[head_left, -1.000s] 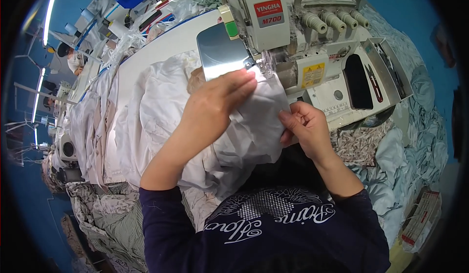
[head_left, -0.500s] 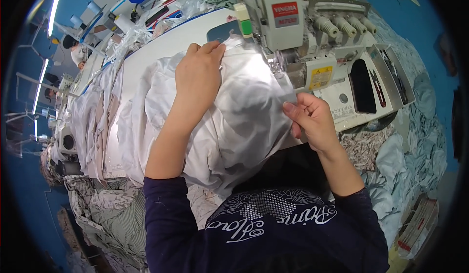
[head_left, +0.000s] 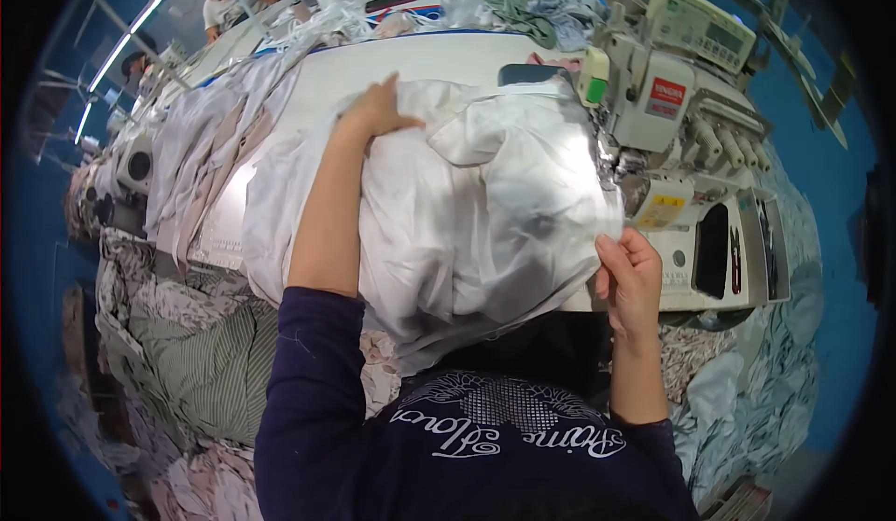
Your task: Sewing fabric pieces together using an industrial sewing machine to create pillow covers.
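Left hand is stretched out flat on the far side of a big white fabric piece, right hand pinching its near edge beside the sewing machine.

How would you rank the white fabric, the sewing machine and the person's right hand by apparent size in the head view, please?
1. white fabric
2. sewing machine
3. right hand, clearly smallest though nearest the camera.
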`<state>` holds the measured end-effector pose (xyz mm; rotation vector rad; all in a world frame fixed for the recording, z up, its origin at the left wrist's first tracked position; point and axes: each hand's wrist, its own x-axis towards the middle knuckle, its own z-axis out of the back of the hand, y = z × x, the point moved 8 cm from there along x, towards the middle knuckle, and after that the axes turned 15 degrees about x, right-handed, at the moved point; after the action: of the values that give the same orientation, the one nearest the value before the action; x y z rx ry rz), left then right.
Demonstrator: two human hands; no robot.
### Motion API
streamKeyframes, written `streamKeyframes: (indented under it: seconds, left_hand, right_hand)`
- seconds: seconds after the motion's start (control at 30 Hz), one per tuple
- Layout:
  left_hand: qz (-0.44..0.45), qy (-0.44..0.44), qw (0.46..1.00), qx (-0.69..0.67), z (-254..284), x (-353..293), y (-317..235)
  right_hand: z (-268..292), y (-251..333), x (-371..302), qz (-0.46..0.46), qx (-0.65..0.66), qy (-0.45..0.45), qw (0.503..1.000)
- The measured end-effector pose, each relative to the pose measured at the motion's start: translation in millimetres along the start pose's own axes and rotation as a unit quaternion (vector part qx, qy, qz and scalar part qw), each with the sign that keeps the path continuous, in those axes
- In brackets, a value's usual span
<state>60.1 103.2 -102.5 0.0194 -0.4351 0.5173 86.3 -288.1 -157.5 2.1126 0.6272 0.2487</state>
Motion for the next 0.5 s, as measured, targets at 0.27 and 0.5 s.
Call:
streamKeyframes:
  seconds: [0.27, 0.5]
  left_hand:
    - [0.017, -0.004, 0.776, -0.631, 5, 3, 70]
    - [0.04, -0.244, 0.528, -0.812, 13, -36, 192]
  right_hand:
    - [-7, -3, -1, -0.014, -0.014, 0.008, 1.0]
    - [6, -1, -6, 0.015, -0.053, 0.005, 0.998]
